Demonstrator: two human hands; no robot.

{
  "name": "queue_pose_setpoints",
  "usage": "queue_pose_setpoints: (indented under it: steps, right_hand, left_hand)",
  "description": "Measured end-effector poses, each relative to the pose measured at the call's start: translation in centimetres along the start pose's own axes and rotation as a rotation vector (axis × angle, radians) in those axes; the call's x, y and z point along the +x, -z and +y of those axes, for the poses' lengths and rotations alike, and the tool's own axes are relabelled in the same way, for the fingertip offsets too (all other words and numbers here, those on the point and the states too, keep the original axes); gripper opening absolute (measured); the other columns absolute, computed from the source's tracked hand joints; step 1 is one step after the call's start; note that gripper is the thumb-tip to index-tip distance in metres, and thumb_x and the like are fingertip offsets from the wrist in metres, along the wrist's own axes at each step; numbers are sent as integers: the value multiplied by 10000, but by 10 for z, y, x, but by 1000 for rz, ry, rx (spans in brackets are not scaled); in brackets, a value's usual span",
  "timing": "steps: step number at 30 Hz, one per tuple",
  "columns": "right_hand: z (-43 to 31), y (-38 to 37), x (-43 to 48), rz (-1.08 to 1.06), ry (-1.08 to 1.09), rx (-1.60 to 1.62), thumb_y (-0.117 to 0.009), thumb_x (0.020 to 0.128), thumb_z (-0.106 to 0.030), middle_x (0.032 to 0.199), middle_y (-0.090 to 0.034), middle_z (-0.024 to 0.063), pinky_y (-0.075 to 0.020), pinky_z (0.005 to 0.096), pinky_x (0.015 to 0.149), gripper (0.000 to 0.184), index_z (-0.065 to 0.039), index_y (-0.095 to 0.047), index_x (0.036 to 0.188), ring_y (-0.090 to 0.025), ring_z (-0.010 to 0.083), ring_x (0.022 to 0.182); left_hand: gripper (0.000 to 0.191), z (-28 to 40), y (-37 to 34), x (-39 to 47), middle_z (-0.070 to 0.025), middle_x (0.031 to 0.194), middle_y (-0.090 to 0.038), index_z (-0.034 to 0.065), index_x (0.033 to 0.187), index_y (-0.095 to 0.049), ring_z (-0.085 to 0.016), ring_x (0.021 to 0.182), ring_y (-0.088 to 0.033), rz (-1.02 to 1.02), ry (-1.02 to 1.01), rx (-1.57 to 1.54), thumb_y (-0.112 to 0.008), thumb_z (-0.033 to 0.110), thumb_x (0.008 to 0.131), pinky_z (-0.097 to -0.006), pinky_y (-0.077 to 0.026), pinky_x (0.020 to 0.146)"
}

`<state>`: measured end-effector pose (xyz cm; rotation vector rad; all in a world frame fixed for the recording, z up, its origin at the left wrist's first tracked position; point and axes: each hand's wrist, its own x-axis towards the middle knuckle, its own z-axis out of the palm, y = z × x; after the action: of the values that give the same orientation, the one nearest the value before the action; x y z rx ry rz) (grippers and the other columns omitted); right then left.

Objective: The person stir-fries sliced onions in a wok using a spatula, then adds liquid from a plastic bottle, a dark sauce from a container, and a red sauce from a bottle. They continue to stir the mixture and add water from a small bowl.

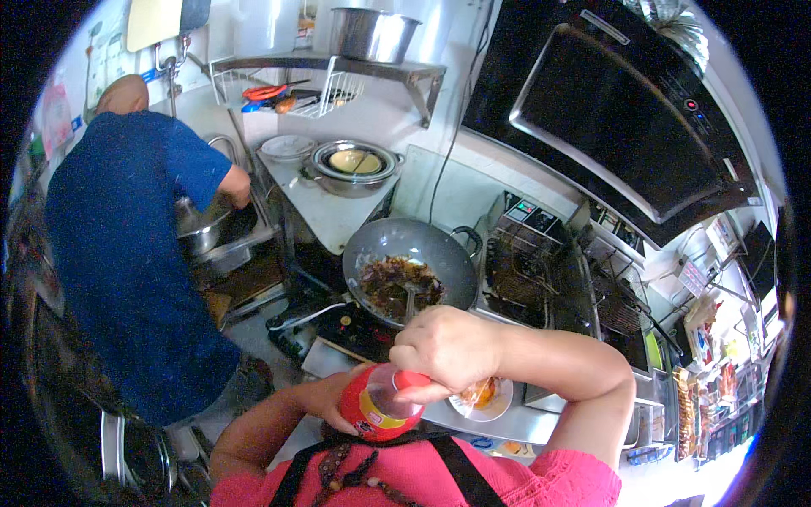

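My left hand (332, 402) grips the side of a large plastic bottle (383, 405) with a red and yellow label, close to my chest. Over the bottle's top, my right hand (440, 348) holds its red cap (410, 380); whether the cap is loose or still on, I cannot tell. Beyond my hands stands a dark wok (437, 253) holding dark browned food (396, 279). A metal spatula (410, 301) rests in it, its handle partly hidden by my right hand. Right of the bottle is a white bowl (497, 409) with orange contents.
A person in a blue shirt (127, 253) works at the sink on the left, over a metal pot (206, 231). Stacked bowls (355, 165) stand on the corner counter (336, 222). A burner (519, 272) lies right of the wok, under the range hood (621, 120).
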<state>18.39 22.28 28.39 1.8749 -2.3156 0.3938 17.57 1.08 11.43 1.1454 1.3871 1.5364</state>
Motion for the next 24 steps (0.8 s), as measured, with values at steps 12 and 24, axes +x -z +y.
queue_pose_setpoints:
  steps: [12, 24]
  right_hand:
    - [-77, 12, -37, -149, -745, 36, -507, 882, -284, 691, -560, 186, -473, 455, 575, 306, 12, -429, 886, -582, 392, 655]
    - [-69, -12, -72, 1, -514, 161, -554, 821, -200, 784, -531, 175, -458, 438, 671, 233, 8, -468, 883, -555, 378, 758]
  left_hand:
    - [1081, 5, -8, 11, -140, 1334, -426, 31, 1373, -251, -232, 1234, -415, -9, 75, 139, -869, 335, 540, -374, -306, 1050]
    - [1059, -16, 0, 15, -125, 1318, -453, 55, 1343, -316, -248, 1218, -435, -83, 160, 233, -880, 325, 488, -404, -314, 1050]
